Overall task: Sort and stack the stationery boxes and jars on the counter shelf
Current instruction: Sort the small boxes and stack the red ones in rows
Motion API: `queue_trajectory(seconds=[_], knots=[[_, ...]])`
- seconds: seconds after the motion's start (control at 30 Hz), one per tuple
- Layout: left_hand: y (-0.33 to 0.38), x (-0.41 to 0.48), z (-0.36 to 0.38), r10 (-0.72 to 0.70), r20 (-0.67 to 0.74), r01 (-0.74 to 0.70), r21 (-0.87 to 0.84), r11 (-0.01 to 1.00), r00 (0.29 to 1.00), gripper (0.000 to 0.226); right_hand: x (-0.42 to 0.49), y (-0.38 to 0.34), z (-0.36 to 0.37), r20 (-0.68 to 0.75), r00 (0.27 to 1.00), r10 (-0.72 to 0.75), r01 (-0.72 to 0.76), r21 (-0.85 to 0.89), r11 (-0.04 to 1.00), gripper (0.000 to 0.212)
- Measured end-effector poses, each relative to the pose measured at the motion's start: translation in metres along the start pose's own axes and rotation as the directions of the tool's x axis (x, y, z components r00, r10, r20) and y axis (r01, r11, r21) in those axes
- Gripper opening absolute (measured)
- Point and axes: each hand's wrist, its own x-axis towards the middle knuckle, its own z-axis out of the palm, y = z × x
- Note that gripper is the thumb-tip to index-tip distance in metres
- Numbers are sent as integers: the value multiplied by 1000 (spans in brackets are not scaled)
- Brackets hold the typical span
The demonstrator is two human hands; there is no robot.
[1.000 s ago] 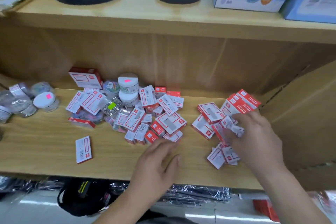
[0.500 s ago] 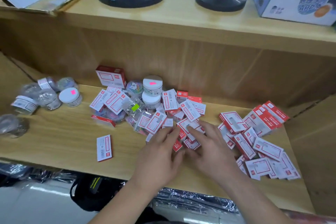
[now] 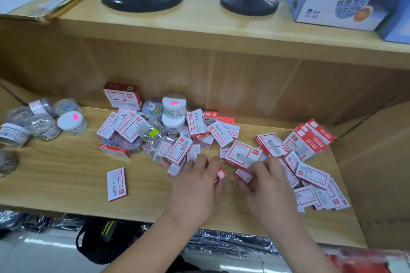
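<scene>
On the shelf [image 3: 66, 173] the left hand [image 3: 195, 186] lies flat, fingers straight, on scattered boxes [image 3: 243, 155] before the jars [image 3: 174, 103], while the right hand [image 3: 266, 186] touches boxes, its grip unclear.

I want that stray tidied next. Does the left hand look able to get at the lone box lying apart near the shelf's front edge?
Probably yes: the lone box lies flat on bare shelf left of the left hand, with nothing standing between them.

left hand [image 3: 195, 186] palm down, fingers [image 3: 200, 163] stretched forward; right hand [image 3: 268, 186] just beside, fingers curled, grip blurred.
</scene>
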Motion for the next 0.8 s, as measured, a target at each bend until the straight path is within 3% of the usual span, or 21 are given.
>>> queue_trajectory(seconds=[0.1, 0.2, 0.37, 0.5, 0.63, 0.7, 0.8], knots=[[-4, -16, -5, 11, 28, -4, -236, 972, 1000, 47, -6, 2, 6, 37, 999, 32, -32, 8, 999, 39], [-13, -39, -11, -73, 34, 80, -433, 898, 997, 49, -10, 1, 11, 56, 998, 41, -42, 27, 999, 38], [-20, -75, -27, -230, 32, 191, -678, 710, 973, 56, -11, 0, 16, 64, 996, 60, -64, 56, 996, 31], [-44, -100, -36, -350, 19, 265, -690, 673, 937, 49, -15, -3, 19, 80, 995, 59, -66, 92, 994, 30], [-87, -103, -50, -468, -111, 302, -630, 716, 877, 44, -19, -16, 18, 87, 991, 98, -109, 134, 985, 29], [-111, -100, -51, -469, -153, 306, -578, 756, 870, 42, -22, -28, 17, 92, 985, 146, -157, 126, 979, 33], [-141, -97, -42, -353, -170, 258, -414, 873, 920, 42, -32, -53, 14, 60, 969, 238, -243, 106, 964, 36]])
